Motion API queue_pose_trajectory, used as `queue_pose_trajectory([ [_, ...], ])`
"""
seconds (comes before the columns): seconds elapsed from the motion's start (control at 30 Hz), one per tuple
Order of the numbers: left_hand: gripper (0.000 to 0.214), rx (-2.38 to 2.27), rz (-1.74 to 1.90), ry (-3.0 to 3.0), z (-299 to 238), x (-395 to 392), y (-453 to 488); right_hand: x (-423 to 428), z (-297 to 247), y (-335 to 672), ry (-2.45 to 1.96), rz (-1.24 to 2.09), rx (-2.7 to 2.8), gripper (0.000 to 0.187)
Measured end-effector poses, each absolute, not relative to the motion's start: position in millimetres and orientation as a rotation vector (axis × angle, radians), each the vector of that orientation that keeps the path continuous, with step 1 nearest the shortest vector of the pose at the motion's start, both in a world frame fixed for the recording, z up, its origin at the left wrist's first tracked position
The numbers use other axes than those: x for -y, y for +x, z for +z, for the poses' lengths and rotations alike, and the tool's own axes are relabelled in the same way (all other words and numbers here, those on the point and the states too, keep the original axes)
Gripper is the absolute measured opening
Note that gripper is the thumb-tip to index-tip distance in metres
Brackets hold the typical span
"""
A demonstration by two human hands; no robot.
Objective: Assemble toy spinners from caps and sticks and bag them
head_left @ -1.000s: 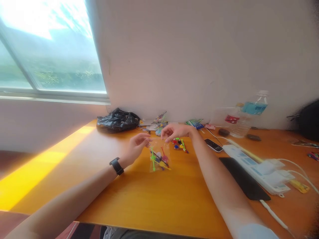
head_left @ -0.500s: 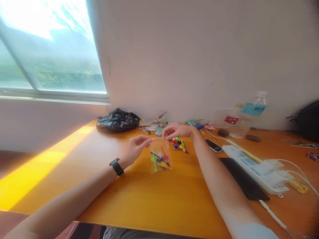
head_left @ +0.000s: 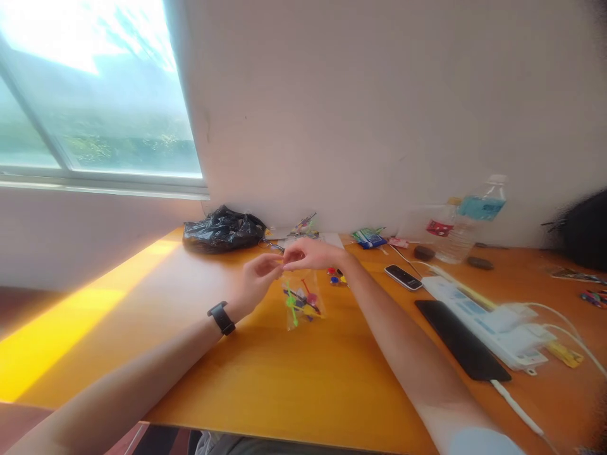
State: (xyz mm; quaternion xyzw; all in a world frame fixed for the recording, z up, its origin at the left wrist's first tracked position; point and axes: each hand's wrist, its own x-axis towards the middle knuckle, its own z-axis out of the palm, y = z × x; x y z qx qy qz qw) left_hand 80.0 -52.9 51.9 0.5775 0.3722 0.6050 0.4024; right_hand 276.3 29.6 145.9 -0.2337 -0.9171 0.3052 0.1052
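Observation:
A clear plastic bag with small green, red, yellow and dark plastic pieces inside hangs over the table. My left hand, with a black watch on the wrist, pinches the bag's upper left corner. Right beside it, my right hand has thumb and fingers closed at the same upper corner, touching or almost touching the left fingertips. Whether the right fingers grip the bag's edge is hard to make out. Behind my right wrist lie loose colourful pieces, partly covered by the arm.
A black plastic bag sits at the back left. On the right are a phone, a white power strip, a small dark device and plastic bottles. Small packets lie against the wall.
My right hand has slid left along the top of the clear bag to meet my left hand. The left hand has hardly moved and still holds the bag.

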Motion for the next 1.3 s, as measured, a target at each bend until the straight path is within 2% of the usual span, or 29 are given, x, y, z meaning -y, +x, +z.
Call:
queue_pose_trajectory([
  [0.2,0.033,-0.969,1.549,1.426,47,49,80,-40,142,286,-0.730,0.968,2.706,0.020],
  [0.67,0.038,-1.017,1.503,1.421,43,45,77,-65,139,324,-0.817,1.184,2.620,0.037],
  [1.03,0.027,-1.003,1.521,1.467,38,38,76,-68,127,312,-0.730,1.306,2.509,0.027],
  [1.3,0.019,-1.019,1.531,1.467,41,41,76,-69,118,316,-0.745,1.421,2.159,0.041],
])
